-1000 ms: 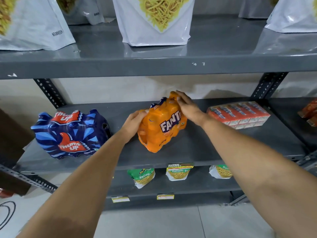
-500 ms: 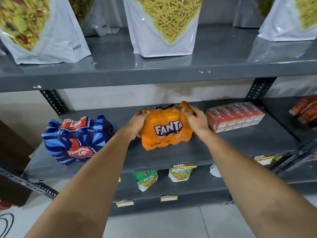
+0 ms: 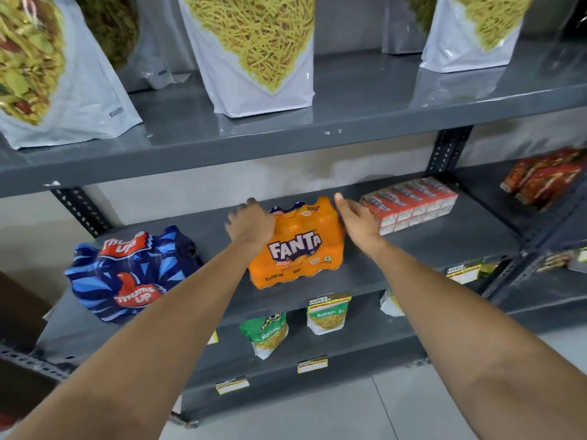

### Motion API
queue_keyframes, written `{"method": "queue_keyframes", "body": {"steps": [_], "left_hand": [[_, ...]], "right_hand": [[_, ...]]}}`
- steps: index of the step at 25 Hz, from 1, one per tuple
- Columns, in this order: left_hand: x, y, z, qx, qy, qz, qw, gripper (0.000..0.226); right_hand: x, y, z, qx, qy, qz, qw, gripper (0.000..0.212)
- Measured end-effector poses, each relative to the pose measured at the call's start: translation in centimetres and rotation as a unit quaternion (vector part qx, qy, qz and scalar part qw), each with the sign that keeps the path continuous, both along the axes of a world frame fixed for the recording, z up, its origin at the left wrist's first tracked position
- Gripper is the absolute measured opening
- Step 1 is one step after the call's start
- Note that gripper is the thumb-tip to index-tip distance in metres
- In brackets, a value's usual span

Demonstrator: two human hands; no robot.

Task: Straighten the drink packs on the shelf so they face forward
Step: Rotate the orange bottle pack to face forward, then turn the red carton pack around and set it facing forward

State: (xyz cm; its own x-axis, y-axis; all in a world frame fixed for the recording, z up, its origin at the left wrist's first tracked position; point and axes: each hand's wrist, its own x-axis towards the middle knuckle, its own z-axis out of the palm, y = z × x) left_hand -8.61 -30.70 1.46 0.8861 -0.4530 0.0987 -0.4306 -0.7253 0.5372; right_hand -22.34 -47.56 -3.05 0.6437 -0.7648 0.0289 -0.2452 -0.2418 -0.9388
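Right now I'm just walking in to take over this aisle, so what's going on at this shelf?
A person is straightening drink packs on the middle shelf. The left hand rests on the orange Fanta pack, whose label faces forward; the right hand is open beside it. The blue Thums Up pack to the left sits askew, untouched. A red carton pack lies to the right.
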Motion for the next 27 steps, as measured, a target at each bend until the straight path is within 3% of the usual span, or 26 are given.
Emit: {"method": "queue_keyframes", "body": {"steps": [2, 4, 6, 8, 10, 12, 14, 16, 17, 19, 23, 27], "left_hand": [[-1.4, -2.6, -0.3, 0.101, -0.113, -0.015, 0.988, 0.056], [-3.2, -6.0, -0.4, 0.17, -0.106, -0.032, 0.979, 0.071], [-4.8, -9.2, -0.5, 0.21, -0.142, -0.03, 0.967, 0.064], [-6.4, -12.0, -0.3, 0.23, -0.219, -0.051, 0.947, 0.045], [-8.2, -14.9, -0.5, 0.246, -0.281, -0.115, 0.92, 0.038], [-10.1, -17.5, -1.7, 0.231, -0.286, -0.183, 0.912, 0.039], [-11.5, -19.7, -3.4, 0.163, -0.195, -0.198, 0.947, 0.039], [-11.9, -21.1, -4.9, 0.052, -0.001, -0.156, 0.986, 0.039], [-11.7, -21.7, -5.7, -0.003, 0.091, -0.13, 0.987, 0.039], [-11.2, -22.6, -6.9, -0.077, 0.213, -0.1, 0.969, 0.044], [-11.2, -23.6, -8.8, -0.129, 0.355, -0.103, 0.92, 0.05], [-11.4, -23.7, -9.6, -0.23, 0.409, -0.093, 0.878, 0.041]], "right_hand": [[-0.7, -3.0, -0.1, -0.06, 0.049, -0.005, 0.997, 0.057], [-1.9, -7.3, -0.7, -0.151, 0.113, 0.012, 0.982, 0.051], [-3.3, -11.8, -1.5, -0.23, 0.209, 0.036, 0.95, 0.05], [-4.7, -15.9, -2.2, -0.25, 0.306, 0.041, 0.918, 0.057], [-5.7, -19.2, -2.7, -0.256, 0.346, 0.05, 0.901, 0.061], [-6.4, -21.9, -3.3, -0.262, 0.345, 0.048, 0.9, 0.06], [-7.0, -23.9, -3.5, -0.253, 0.334, 0.019, 0.908, 0.055], [-7.2, -25.7, -3.8, -0.202, 0.302, -0.04, 0.931, 0.048], [-7.1, -26.4, -3.8, -0.167, 0.279, -0.073, 0.943, 0.046], [-7.1, -27.6, -4.0, -0.1, 0.251, -0.132, 0.954, 0.046], [-7.2, -29.2, -3.5, 0.057, 0.191, -0.158, 0.967, 0.047], [-9.0, -30.6, -3.7, 0.075, 0.156, -0.122, 0.977, 0.034]]}}
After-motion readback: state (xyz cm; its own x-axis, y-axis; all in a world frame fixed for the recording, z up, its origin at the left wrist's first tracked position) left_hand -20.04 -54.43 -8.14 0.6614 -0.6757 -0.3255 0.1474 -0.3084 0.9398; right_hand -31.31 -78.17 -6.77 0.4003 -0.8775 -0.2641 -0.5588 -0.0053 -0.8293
